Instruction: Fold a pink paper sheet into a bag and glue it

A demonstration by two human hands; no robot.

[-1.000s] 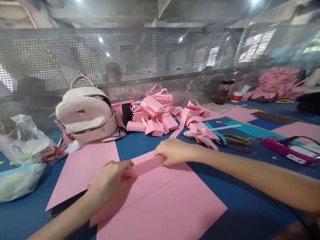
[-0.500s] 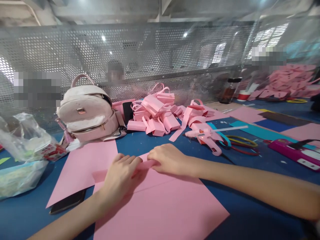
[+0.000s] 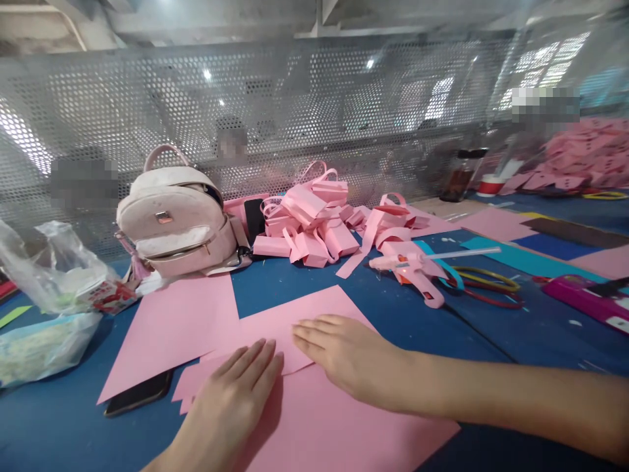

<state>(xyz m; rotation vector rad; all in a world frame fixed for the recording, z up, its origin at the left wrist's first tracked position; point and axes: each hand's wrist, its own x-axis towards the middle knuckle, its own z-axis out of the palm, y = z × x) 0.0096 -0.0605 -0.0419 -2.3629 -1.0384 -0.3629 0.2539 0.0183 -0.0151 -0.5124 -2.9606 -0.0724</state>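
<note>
My left hand [image 3: 236,393] lies palm down on pink paper, its fingers stretched out flat. Smaller layered pink paper [image 3: 189,383] sticks out to the left from under it. Flat and stretched out too, my right hand [image 3: 346,360] presses on the pink paper close to my left fingertips. Beneath both hands a large pink sheet [image 3: 363,423] spreads toward the front edge of view. A paper edge runs between the hands, and my palms hide much of the smaller piece. Another pink sheet [image 3: 171,334] lies at the left, partly over a dark phone [image 3: 140,393].
Behind stand a pale pink backpack [image 3: 171,216] and a heap of folded pink paper bags [image 3: 309,223]. Right of my hands lie a pink glue gun [image 3: 410,269] with its cord, scissors [image 3: 486,282] and a magenta power strip [image 3: 584,305]. Plastic bags [image 3: 54,328] sit at the left.
Both hands have come down toward me, from gripping a raised fold with curled fingers to lying flat on the paper. The smaller paper is pressed down, and the view has shifted slightly.
</note>
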